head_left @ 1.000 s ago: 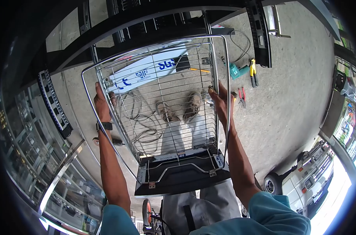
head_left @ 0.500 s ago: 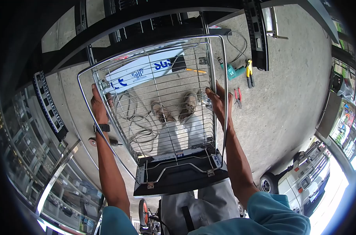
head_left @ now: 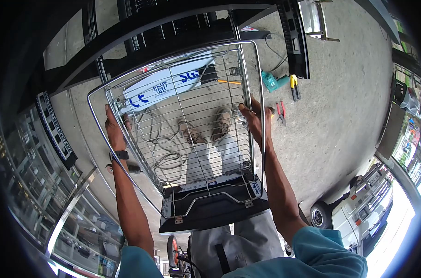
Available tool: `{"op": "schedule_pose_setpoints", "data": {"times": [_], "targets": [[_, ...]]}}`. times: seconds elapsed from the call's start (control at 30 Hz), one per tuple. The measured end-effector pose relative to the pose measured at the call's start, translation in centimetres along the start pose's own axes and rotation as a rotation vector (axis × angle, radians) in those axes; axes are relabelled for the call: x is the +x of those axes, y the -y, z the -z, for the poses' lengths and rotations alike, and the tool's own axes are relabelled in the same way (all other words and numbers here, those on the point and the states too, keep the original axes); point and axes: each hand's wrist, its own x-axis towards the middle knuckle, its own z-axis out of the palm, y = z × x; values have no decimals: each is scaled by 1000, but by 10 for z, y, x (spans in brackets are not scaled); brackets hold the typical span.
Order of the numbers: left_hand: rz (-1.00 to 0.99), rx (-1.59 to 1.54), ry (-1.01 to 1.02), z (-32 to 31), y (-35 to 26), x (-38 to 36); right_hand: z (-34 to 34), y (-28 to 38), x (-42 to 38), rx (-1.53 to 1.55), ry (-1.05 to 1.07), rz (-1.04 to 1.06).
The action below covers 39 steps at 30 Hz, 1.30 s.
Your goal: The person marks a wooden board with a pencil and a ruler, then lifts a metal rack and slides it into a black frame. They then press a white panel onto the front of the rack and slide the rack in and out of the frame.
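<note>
"Head view: where is the wire basket (head_left: 186,129)?"

"Between the person's two hands, above the concrete floor (head_left: 340,106), with a black panel (head_left: 210,214) across its near end."

"And the left hand (head_left: 115,132)?"

"Closed around the basket's left side, a dark watch (head_left: 119,155) on that wrist."

"The right hand (head_left: 256,121)?"

"It grips the opposite side rail, its thumb over the metal."

"What shows through the wires?"

"A white strip with blue print (head_left: 159,88), a loose grey cable (head_left: 161,135) and the person's shoes (head_left: 192,132)."

"Any tools?"

"Right of the basket, a green drill (head_left: 274,81) lies near yellow-handled pliers (head_left: 294,87), and red-handled pliers (head_left: 281,113) sit closer to the right hand."
</note>
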Motion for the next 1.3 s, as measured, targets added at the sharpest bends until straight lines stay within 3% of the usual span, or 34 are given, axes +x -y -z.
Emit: {"op": "schedule_pose_setpoints", "data": {"times": [0.13,0.33,0.47,0.73,0.8,0.93,0.97,1.0,1.07,1.1,1.13,1.23,1.27,1.3], "targets": [[-36,-75,-47,0,2,-2,4,1,2,-41,70,-109],[-58,-65,-24,0,4,2,7,10,3,-63,96,-102],[67,54,47,7,-2,1,3,-3,1,-23,55,-78],[-47,-28,20,3,1,1,5,-4,6,-50,72,-77],[-6,-36,1,5,2,3,4,0,10,9,178,-158],[-16,-55,50,9,7,8,6,2,7,220,33,-83],[-66,-70,27,6,8,9,12,-18,14,423,157,-332],[-47,-100,75,5,6,7,9,3,14,684,7,-440],[27,-61,61,4,2,4,-2,-18,19,429,30,-210],[-32,-79,41,-3,2,2,-1,-12,18,335,23,-194],[13,-109,76,4,9,11,8,-8,20,298,153,-275],[15,-92,80,9,19,24,12,-5,26,474,287,-125],[-4,-71,98,9,17,21,3,-18,26,534,208,-76],[-6,-119,84,2,13,11,8,-11,24,637,262,-225]]}}
